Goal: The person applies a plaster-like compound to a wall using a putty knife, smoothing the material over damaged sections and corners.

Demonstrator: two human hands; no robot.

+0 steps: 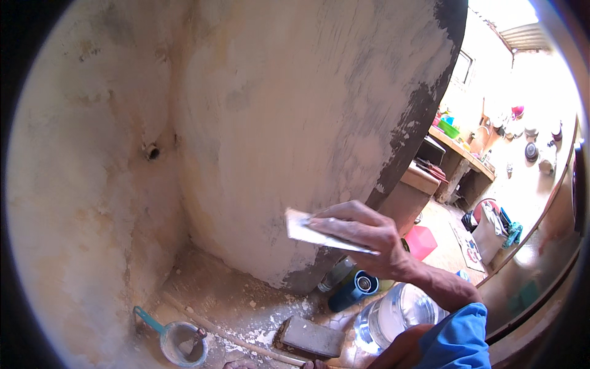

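Note:
My right hand [365, 237] is closed around a flat, pale putty blade [332, 234], its fingers over the upper face. The blade is held tilted in front of the lower part of a wall [289, 135] that is coated in patchy pale putty. Whether its edge touches the wall, I cannot tell. Darker grey shows through along the wall's right edge and at its foot. My left hand is not in view.
On the dusty floor are a teal-handled dipper [165, 341], a grey block [312, 337], a blue jug [350, 294] and a large clear water bottle [393, 313]. A pipe [227, 335] runs along the floor. A pink container [421, 242] and kitchen counter [464, 150] stand beyond.

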